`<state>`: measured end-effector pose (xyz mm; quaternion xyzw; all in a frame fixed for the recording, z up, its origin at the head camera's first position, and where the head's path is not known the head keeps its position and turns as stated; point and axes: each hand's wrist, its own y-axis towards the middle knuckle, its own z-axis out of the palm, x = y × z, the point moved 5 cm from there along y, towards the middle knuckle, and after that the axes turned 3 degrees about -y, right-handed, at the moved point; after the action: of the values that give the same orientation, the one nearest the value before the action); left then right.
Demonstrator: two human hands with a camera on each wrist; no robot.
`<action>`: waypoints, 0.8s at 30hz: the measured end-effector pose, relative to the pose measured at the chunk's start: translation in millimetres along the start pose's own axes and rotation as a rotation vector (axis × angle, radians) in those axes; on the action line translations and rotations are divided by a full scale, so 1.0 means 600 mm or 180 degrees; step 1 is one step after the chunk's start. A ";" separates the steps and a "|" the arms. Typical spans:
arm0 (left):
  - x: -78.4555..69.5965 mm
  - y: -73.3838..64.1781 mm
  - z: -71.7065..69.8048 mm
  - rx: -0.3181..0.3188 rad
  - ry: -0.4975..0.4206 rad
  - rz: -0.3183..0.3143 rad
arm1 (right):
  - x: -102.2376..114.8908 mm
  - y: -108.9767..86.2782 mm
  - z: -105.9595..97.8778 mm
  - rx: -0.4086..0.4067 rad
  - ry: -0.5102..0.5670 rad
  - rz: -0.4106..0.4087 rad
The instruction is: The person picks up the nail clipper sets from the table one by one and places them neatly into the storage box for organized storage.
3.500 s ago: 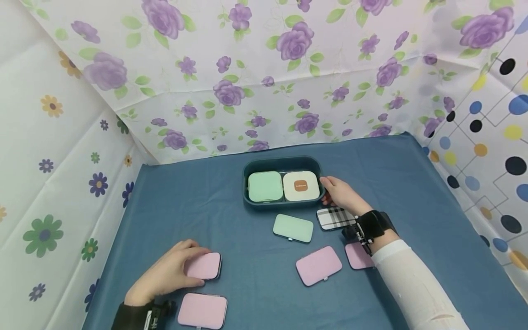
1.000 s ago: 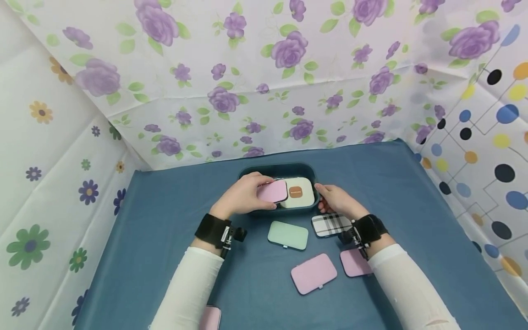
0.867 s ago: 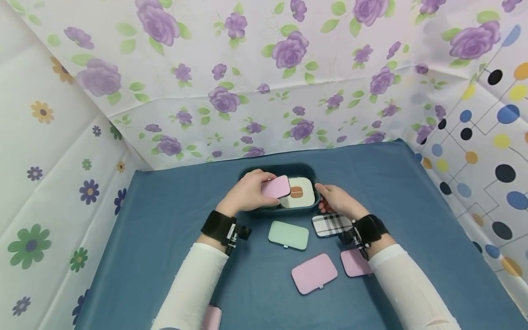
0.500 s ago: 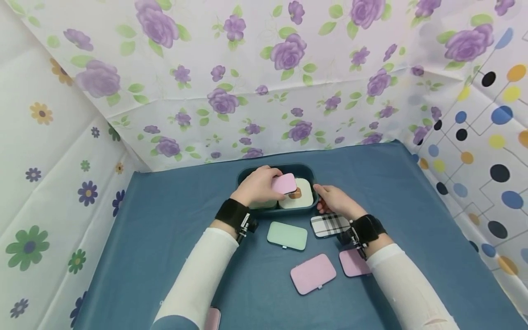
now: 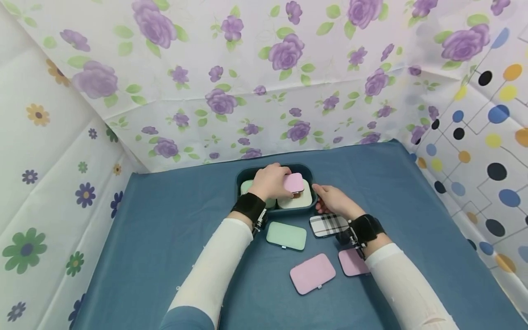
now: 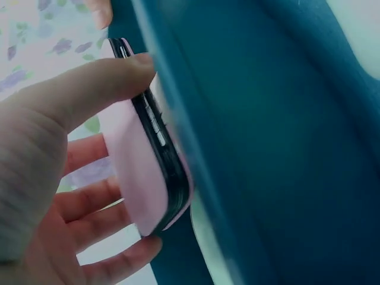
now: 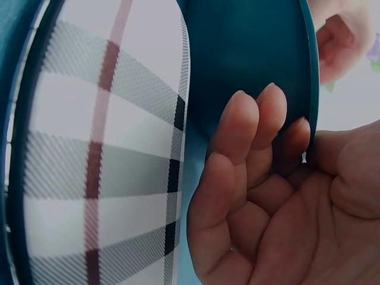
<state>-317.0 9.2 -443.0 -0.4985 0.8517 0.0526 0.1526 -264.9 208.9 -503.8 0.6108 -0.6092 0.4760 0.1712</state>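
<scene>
Both hands are busy on my feed. The left hand [image 5: 270, 181] has the held pink case [image 5: 294, 183] in a grip only as wide as the case, thumb on the black edge by a silvery clasp, fingers round the other side. It's up over the right half of the teal tray [image 5: 284, 212], above the cream case [image 5: 303, 200] with the brown label; I can't tell if the two touch. The right hand [image 5: 332, 200] is pretty narrow, pinching the tray's rim at its right end. There's also a green case [image 5: 246, 185] in the tray's left half, mostly blocked by the left hand for me.

Out on the blue-covered desk [image 5: 177, 229], the plaid case [image 5: 327, 225] lies just beside the right hand, with the mint case [image 5: 286, 236] to its left, near the tray's front. Closer to the person I've got a slanted pink case [image 5: 312, 274], plus another pink one [image 5: 352, 263] partly hidden by the right wrist. Purple-flowered cloth [image 5: 247, 123] hangs behind it all.
</scene>
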 end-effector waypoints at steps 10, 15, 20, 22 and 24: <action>-0.021 0.031 0.010 -0.0062 0.0133 -0.0025 | 0.001 -0.002 -0.001 0.0023 0.0021 -0.0082; -0.023 0.039 0.015 -0.0078 0.0115 -0.0048 | 0.004 -0.003 -0.002 0.0035 0.0036 -0.0122; -0.023 0.047 0.020 -0.0090 0.0219 -0.0060 | 0.001 -0.002 0.000 0.0039 0.0017 -0.0127; -0.023 0.051 0.023 -0.0065 0.0270 -0.0066 | -0.001 -0.002 0.000 0.0042 -0.0010 -0.0131; -0.023 0.054 0.026 -0.0027 0.0304 -0.0077 | -0.002 -0.002 -0.001 0.0035 -0.0021 -0.0122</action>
<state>-335.5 40.3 -455.4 -0.5113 0.8518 0.0305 0.1103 -263.7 210.4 -504.0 0.6248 -0.5954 0.4739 0.1748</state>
